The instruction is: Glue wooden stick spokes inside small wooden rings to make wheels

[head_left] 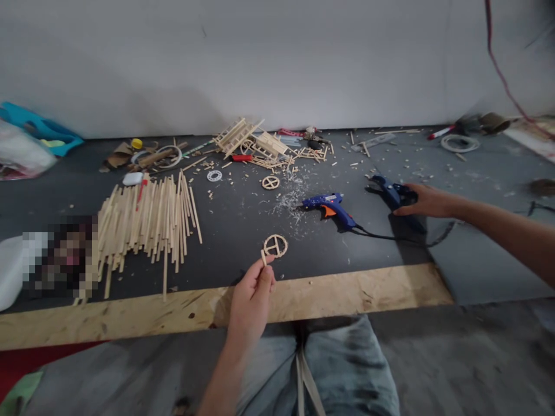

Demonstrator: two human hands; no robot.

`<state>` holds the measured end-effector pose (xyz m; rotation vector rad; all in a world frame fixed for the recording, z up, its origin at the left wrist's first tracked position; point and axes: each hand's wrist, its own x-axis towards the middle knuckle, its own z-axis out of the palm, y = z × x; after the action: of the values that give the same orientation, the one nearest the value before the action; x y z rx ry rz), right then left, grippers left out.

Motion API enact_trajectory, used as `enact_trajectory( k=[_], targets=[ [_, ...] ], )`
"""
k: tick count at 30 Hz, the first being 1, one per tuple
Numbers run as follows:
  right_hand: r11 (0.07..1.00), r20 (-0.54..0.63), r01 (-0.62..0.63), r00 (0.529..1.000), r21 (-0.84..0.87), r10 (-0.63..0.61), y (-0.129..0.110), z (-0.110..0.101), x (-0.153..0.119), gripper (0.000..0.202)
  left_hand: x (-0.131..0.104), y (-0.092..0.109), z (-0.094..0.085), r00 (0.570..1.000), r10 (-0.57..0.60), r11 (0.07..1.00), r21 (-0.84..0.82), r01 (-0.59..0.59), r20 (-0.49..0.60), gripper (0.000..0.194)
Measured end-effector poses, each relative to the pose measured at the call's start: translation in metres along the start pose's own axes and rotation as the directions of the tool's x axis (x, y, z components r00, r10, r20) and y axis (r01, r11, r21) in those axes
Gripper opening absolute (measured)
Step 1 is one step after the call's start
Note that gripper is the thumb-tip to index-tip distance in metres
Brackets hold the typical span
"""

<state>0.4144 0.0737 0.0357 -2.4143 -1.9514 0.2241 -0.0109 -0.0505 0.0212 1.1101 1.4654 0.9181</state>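
My left hand (255, 286) pinches a short wooden stick (263, 257) near the table's front edge. Just beyond its fingertips lies a small wooden ring with crossing bars (276, 246). Over on the right, my right hand (422, 201) is closed on a dark blue cutter-like tool (390, 193), whose jaws point to the left. Between the hands a blue glue gun (327, 203) with an orange trigger rests on its side, its cord running right. A second wooden ring with a cross inside (270, 182) lies farther back.
Many wooden sticks (147, 216) lie at the left. A wooden frame model (240, 138) and scraps stand by the wall. A white toothed ring (214, 175), a white case (132, 178), a coil (460, 143) and a plywood strip (338, 292) are also there.
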Motion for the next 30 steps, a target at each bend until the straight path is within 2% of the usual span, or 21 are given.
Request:
enact_trajectory(
  k=[3,6,8,12,15,19,22,27,30],
  targets=[
    [0.998,0.137,-0.029,0.990,-0.049,0.036,-0.008,-0.007,-0.002,0.069,-0.002,0.002,-0.001,1.000,-0.012,1.000,0.008,0.012,-0.011,0.040],
    [0.990,0.112,-0.124,0.985,-0.074,0.131,-0.018,-0.014,-0.002,0.063,-0.005,0.005,-0.004,0.999,-0.030,0.999,0.008,0.031,-0.020,0.040],
    [0.989,0.099,-0.127,0.986,-0.071,0.133,-0.029,-0.018,-0.003,0.061,-0.006,0.006,-0.005,0.999,-0.034,0.999,0.016,0.035,-0.027,0.041],
    [1.000,0.037,0.002,0.999,-0.013,-0.002,-0.067,-0.031,-0.018,0.048,-0.009,0.010,-0.005,1.000,-0.016,1.000,0.023,0.016,-0.006,0.042],
    [0.982,0.014,0.158,0.987,0.101,-0.160,-0.107,-0.041,-0.046,0.045,-0.011,0.015,-0.001,0.999,-0.007,1.000,-0.002,0.007,0.035,0.042],
    [0.899,0.058,0.385,0.913,0.211,-0.404,-0.151,-0.044,-0.091,0.054,-0.014,0.022,0.005,0.998,-0.005,0.998,-0.062,0.010,0.070,0.043],
    [0.820,0.065,0.511,0.837,0.259,-0.543,-0.166,-0.036,-0.117,0.061,-0.016,0.026,0.008,0.997,0.007,0.996,-0.084,0.000,0.081,0.041],
    [0.735,0.094,0.586,0.757,0.343,-0.647,-0.174,-0.027,-0.137,0.059,-0.017,0.022,0.010,0.996,0.035,0.991,-0.134,-0.024,0.078,0.028],
    [0.721,0.117,0.595,0.737,0.355,-0.666,-0.176,-0.027,-0.142,0.055,-0.016,0.019,0.011,0.996,0.024,0.994,-0.108,-0.015,0.084,0.022]
  ],
)
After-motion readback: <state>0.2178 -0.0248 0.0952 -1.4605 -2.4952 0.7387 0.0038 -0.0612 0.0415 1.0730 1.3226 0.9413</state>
